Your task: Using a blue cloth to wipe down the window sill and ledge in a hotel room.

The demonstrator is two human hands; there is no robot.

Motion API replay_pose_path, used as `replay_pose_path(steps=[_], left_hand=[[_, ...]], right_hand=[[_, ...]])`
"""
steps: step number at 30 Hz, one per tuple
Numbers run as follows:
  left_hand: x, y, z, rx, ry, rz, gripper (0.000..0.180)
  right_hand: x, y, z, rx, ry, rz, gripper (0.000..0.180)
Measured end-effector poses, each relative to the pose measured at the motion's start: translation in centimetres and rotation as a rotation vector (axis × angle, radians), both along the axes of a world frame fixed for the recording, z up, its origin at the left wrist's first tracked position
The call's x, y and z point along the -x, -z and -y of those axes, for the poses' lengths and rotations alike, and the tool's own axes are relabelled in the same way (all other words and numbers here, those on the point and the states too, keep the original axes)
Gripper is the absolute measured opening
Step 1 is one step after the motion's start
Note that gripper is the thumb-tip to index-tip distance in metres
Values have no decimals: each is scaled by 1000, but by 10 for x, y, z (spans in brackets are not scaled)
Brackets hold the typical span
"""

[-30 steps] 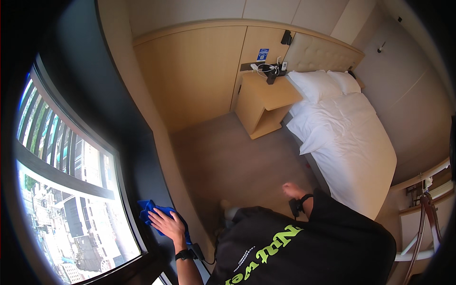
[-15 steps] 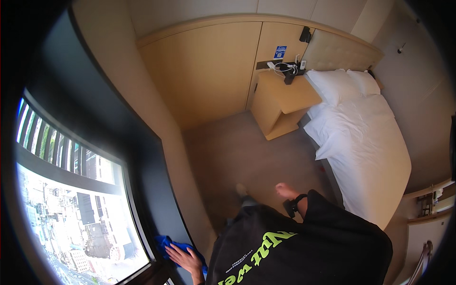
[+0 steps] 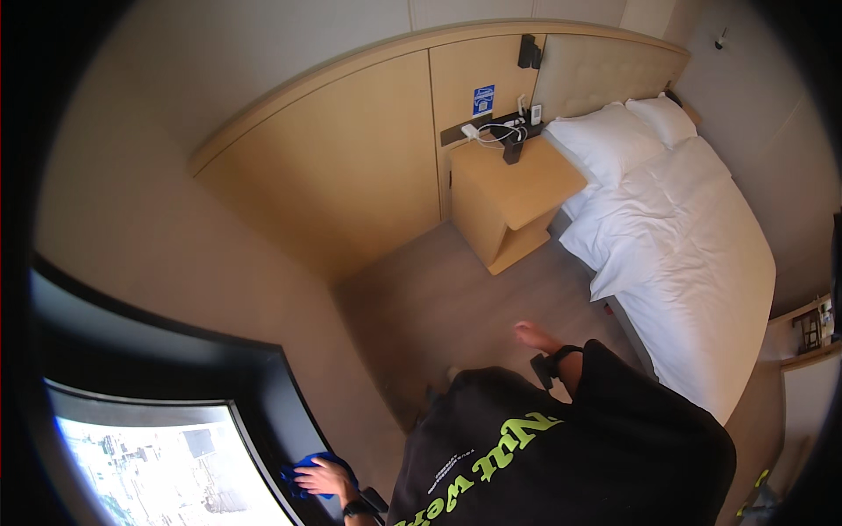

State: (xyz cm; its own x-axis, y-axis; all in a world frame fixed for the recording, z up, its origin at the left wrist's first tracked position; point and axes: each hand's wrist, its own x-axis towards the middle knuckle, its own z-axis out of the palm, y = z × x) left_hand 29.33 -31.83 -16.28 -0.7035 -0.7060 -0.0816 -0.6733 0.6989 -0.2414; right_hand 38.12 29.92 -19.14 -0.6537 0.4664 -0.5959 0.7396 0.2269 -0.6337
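On window frame (image 3: 289,412), one blue cloth (image 3: 307,469), two pillows (image 3: 605,145)

Beige walls, wood panelling (image 3: 351,175), grey carpet (image 3: 456,298), white bed (image 3: 684,254), nightstand (image 3: 513,197), bright window (image 3: 158,465)

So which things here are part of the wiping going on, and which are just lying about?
In use:
- left hand, pressed flat on the blue cloth
- dark window frame under the cloth

Just there:
- right hand, free and holding nothing
- wooden bedside table
- white charger and cables
- bed with two pillows
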Motion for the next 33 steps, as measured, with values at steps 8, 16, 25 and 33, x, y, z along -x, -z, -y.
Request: replay_pose_path(steps=[8,16,25,33], left_hand=[[86,20,19,83,-56,-55,70],[72,2,66,99,44,-74,66],[34,-37,98,159,51,33,67],[-14,-23,119,312,139,-99,64]], right_hand=[[-79,-30,-41,25,373,40,24],[-205,7,-7,134,329,331,27],[-170,116,2,-531,-1146,-13,21],[88,-34,69,1,-239,-101,35]])
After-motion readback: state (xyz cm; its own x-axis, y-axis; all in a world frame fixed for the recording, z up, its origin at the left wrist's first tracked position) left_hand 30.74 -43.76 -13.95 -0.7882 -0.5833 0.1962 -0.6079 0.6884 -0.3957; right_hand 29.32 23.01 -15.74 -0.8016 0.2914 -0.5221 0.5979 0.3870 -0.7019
